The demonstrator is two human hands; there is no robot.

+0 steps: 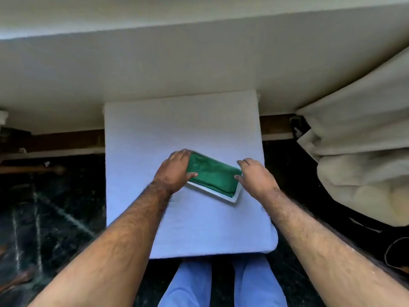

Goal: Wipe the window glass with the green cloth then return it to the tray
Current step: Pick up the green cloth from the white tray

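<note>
Our fingers curl over both short ends of the folded green cloth (212,176), left hand (174,171) on its far-left end, right hand (254,176) on its near-right end, as it lies in the white tray (235,197) on the pale table (177,125). We can't tell pickup from put-down. If it's pickup, we lift it clear and look for the glass, which is out of sight.

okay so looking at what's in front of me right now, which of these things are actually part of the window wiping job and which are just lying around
Part of the job:
green cloth, folded, lying in the tray
white tray, on the white table
left hand and right hand, one at each end of the cloth

Just lying about:
white table
cream curtain, bunched at the right
wooden rod, on the dark floor at the left
</note>
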